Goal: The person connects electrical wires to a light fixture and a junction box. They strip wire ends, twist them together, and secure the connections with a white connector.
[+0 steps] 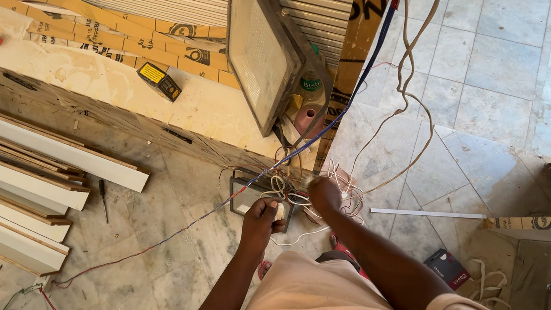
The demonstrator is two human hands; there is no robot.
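Two hands in one wire tangle (295, 198), above the floor tiles.
My left hand (263, 216) fingers pinch white loops; right hand (324, 193) fingers clench strands beside it. Beyond, a flood light panel (260, 44) leans on the wooden counter (105, 78).

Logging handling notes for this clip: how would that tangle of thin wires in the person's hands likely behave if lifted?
The wire tangle, between left hand and right hand, probably flops: its strands loop and sag. Likely light, being thin. It may snag, since the red-blue cable trails across the floor.
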